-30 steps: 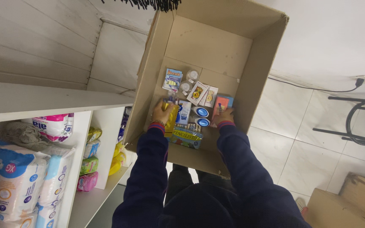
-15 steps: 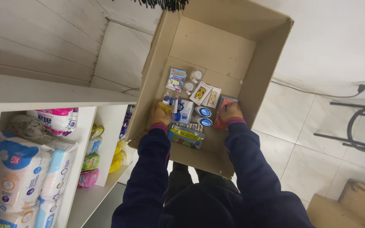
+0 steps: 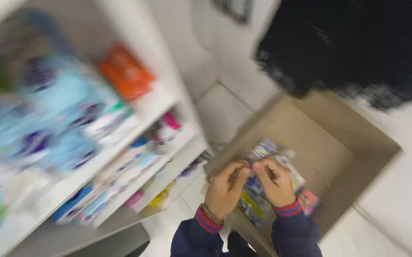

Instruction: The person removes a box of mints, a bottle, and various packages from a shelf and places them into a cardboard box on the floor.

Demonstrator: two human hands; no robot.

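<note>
The picture is heavily blurred by head movement. My left hand (image 3: 225,188) and my right hand (image 3: 275,181) are close together above an open cardboard box (image 3: 353,143) on the floor. Their fingertips meet around something small that the blur hides. Several small colourful packets (image 3: 263,150) lie on the bottom of the box, under and behind my hands. Both wrists show dark blue sleeves with red-striped cuffs.
White shelves (image 3: 134,138) at the left hold blurred blue and white packs (image 3: 58,114), an orange pack (image 3: 125,71) and smaller pink and yellow items (image 3: 160,197). Pale floor tiles (image 3: 220,112) lie behind the box. A dark blurred mass (image 3: 353,43) fills the upper right.
The view has swung sharply, so shelves now fill the left and everything is blurred. My hands have come up from the box bottom and moved together.
</note>
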